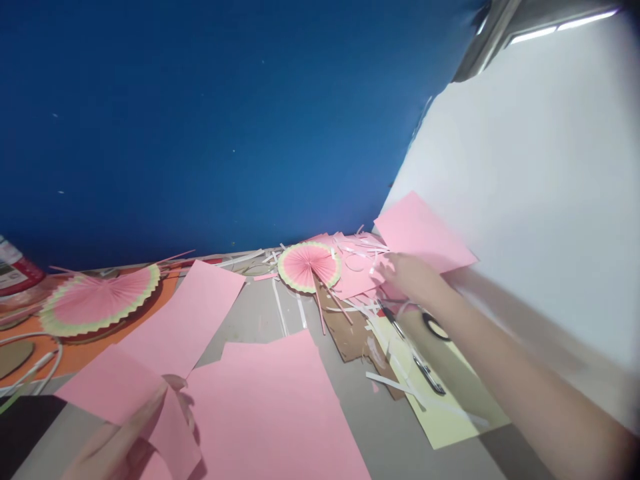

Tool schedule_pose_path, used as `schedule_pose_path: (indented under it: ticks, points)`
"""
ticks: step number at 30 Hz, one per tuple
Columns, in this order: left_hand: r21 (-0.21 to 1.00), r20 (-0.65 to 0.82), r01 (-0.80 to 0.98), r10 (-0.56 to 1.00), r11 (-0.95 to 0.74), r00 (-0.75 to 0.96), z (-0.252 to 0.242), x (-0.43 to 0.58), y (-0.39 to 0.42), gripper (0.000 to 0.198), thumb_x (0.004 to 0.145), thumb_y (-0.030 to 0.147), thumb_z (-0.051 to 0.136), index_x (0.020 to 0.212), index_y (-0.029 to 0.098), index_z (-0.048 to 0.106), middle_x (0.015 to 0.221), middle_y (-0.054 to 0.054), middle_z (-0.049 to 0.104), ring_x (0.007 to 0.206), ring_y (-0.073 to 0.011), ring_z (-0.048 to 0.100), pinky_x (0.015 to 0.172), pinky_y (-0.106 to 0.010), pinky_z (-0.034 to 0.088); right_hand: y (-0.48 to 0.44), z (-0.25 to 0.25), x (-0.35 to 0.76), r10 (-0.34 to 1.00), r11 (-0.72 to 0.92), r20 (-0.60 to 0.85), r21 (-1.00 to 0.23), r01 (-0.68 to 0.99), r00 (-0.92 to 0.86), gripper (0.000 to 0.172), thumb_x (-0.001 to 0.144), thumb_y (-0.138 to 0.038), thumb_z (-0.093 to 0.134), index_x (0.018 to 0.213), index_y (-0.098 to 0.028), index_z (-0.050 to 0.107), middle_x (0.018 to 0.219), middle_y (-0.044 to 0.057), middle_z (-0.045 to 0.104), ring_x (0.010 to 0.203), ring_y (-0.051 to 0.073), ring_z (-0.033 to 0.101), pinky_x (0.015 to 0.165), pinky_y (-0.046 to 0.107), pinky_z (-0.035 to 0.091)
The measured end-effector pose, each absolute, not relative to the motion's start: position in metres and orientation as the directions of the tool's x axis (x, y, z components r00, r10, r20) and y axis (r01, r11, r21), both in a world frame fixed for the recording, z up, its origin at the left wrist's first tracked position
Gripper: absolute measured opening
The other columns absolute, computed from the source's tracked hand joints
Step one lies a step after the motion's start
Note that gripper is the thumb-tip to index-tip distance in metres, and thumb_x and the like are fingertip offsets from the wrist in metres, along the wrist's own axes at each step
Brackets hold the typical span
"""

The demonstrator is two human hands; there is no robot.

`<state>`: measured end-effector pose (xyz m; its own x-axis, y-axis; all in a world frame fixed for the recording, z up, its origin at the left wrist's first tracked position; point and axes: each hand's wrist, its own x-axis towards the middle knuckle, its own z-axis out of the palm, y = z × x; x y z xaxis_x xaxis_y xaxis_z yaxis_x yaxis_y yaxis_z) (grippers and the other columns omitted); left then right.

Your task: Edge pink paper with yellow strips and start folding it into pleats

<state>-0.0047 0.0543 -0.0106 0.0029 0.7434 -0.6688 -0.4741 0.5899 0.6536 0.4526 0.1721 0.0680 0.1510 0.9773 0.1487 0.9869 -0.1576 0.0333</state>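
At the lower left, my left hand point(125, 433) is closed on a small bent piece of pink paper point(117, 383), thumb on top. A long pink sheet point(193, 313) lies just beyond it, and a large pink sheet point(270, 413) is spread to its right. My right hand point(405, 277) reaches to the back right, over a heap of pink paper and scraps point(355, 260). Its fingers are blurred, so their grip is unclear. Directly behind that hand, a pink sheet point(425, 230) stands tilted near the white wall.
Two pleated pink fans with yellow-green edges, a round fan point(303, 263) and a left fan point(103, 303), lie near the blue wall point(200, 133). Brown cardboard point(345, 327), a pen point(427, 375), scissors point(436, 327) and a pale yellow sheet point(445, 427) lie below my right arm.
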Motion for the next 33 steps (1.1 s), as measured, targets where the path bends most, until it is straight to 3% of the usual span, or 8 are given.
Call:
schedule_pose_path:
  ticks: [3,7,13,20,23,25,29,33]
  points:
    - [0.646,-0.682,-0.479,0.731,0.594,-0.013,-0.01,-0.006,0.057,0.03,0.049,0.033,0.078,0.073,0.024,0.062,0.065,-0.002,0.07,0.057,-0.0287,0.065,0.054,-0.045,0.053,0.178,0.04,0.443,0.981,-0.183,0.046,-0.067,0.981,0.187,0.03,0.089,-0.039,0.051,0.105,-0.014,0.057,0.096,0.005,0.062,0.078,0.014,0.061,0.07,0.033,0.051]
    - [0.651,-0.689,-0.473,0.723,0.593,-0.042,-0.006,0.001,0.055,0.032,0.051,0.039,0.077,0.075,0.024,0.061,0.062,-0.003,0.069,0.055,-0.03,0.065,0.051,-0.046,0.053,0.185,0.031,0.436,0.977,-0.183,0.075,-0.178,0.967,0.199,0.027,0.09,-0.035,0.051,0.104,-0.014,0.057,0.097,0.004,0.061,0.079,0.014,0.061,0.069,0.032,0.052]
    - [0.771,-0.603,-0.384,0.775,0.508,-0.186,0.0,0.009,0.051,0.045,0.047,0.047,0.079,0.082,0.024,0.062,0.064,-0.003,0.071,0.055,-0.0309,0.066,0.048,-0.045,0.054,0.191,0.074,0.45,0.893,-0.197,0.345,-0.28,0.939,0.29,0.025,0.09,-0.036,0.049,0.099,-0.013,0.058,0.086,0.002,0.061,0.072,0.013,0.059,0.066,0.031,0.05]
    - [0.824,-0.554,-0.248,0.816,0.51,-0.162,0.005,0.002,0.054,0.037,0.05,0.048,0.079,0.072,0.022,0.065,0.063,-0.004,0.071,0.054,-0.029,0.065,0.048,-0.044,0.055,0.186,0.126,0.491,0.702,-0.219,0.607,-0.312,0.924,0.372,0.037,0.093,-0.037,0.031,0.123,-0.018,0.039,0.097,0.012,0.063,0.082,0.023,0.062,0.066,0.037,0.049]
    - [0.852,-0.52,-0.177,0.836,0.493,-0.174,0.007,-0.005,0.051,0.042,0.051,0.045,0.08,0.083,0.021,0.067,0.074,-0.003,0.073,0.064,-0.0287,0.067,0.056,-0.041,0.058,0.184,0.128,0.499,0.723,-0.207,0.611,-0.254,0.945,0.322,0.049,0.092,-0.036,0.025,0.137,-0.017,0.019,0.095,0.013,0.065,0.078,0.026,0.063,0.065,0.04,0.049]
    - [0.859,-0.512,-0.124,0.843,0.497,-0.167,0.005,-0.01,0.049,0.048,0.051,0.043,0.081,0.092,0.021,0.068,0.088,-0.003,0.074,0.076,-0.03,0.068,0.065,-0.04,0.058,0.182,0.121,0.496,0.765,-0.188,0.596,-0.155,0.97,0.244,0.061,0.088,-0.034,0.034,0.141,-0.012,0.012,0.107,0.018,0.062,0.093,0.033,0.06,0.074,0.045,0.046]
    - [0.89,-0.452,-0.081,0.849,0.448,-0.273,-0.016,-0.012,0.046,0.047,0.055,0.053,0.074,0.092,0.024,0.068,0.089,-0.002,0.074,0.081,-0.0316,0.067,0.064,-0.04,0.058,0.176,0.087,0.475,0.875,-0.043,0.484,0.104,0.994,-0.013,0.06,0.079,-0.022,0.046,0.136,-0.011,0.033,0.142,0.021,0.034,0.128,0.04,0.03,0.097,0.054,0.028]
    - [0.911,-0.396,-0.04,0.842,0.41,-0.366,-0.033,-0.008,0.05,0.044,0.06,0.058,0.068,0.091,0.027,0.069,0.083,-0.001,0.074,0.077,-0.0302,0.067,0.059,-0.038,0.057,0.171,0.043,0.449,0.932,0.198,0.251,0.255,0.947,-0.262,0.045,0.078,-0.029,0.052,0.123,-0.026,0.052,0.136,0.006,0.048,0.126,0.032,0.036,0.103,0.053,0.02]
